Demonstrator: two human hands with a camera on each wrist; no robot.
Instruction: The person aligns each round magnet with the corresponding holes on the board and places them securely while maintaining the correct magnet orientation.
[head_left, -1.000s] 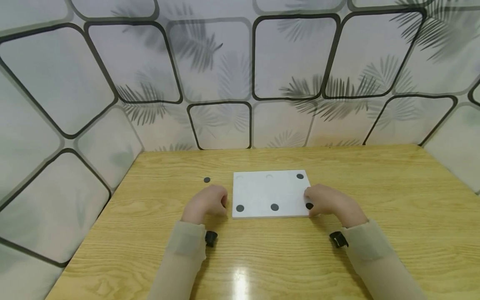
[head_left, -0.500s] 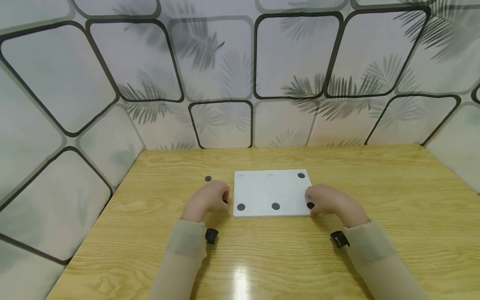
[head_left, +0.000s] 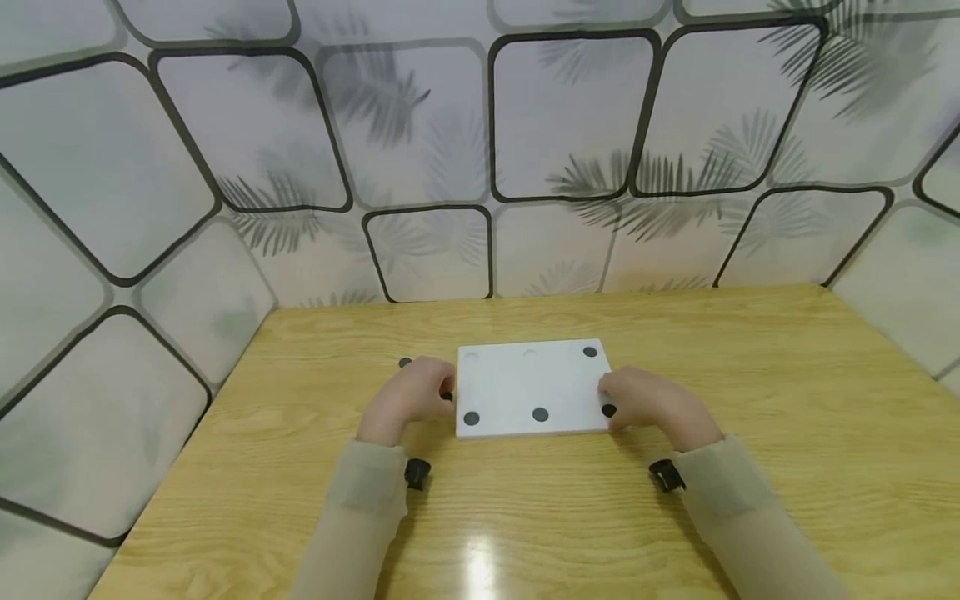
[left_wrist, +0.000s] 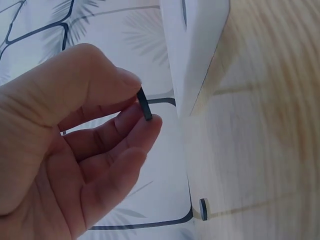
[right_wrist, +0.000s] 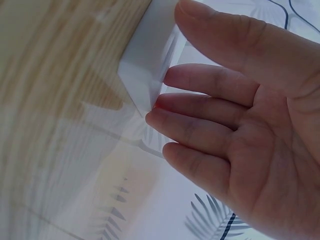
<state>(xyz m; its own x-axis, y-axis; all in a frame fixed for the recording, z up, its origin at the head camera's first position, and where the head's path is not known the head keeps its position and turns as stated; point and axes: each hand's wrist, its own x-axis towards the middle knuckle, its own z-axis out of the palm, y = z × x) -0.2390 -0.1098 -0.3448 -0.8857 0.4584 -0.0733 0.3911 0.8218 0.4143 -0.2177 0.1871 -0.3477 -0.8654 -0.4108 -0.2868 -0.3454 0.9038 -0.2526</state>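
Note:
A white rectangular board with round recesses lies on the table. Black discs sit at its front left, front middle, front right and back right. Two recesses along the back, left and middle, hold no disc. Just off the board's left edge, my left hand pinches a thin black disc edge-on between thumb and fingertips. My right hand touches the board's right edge with extended fingers and thumb, seen close in the right wrist view.
Another black disc lies on the wooden table beyond my left hand, partly covered by it in the head view. A patterned wall covering rises behind and beside the table.
The head view has shifted slightly. My left hand now overlaps part of the loose disc, and the pinched disc shows between its fingers. My right hand stays at the board's edge.

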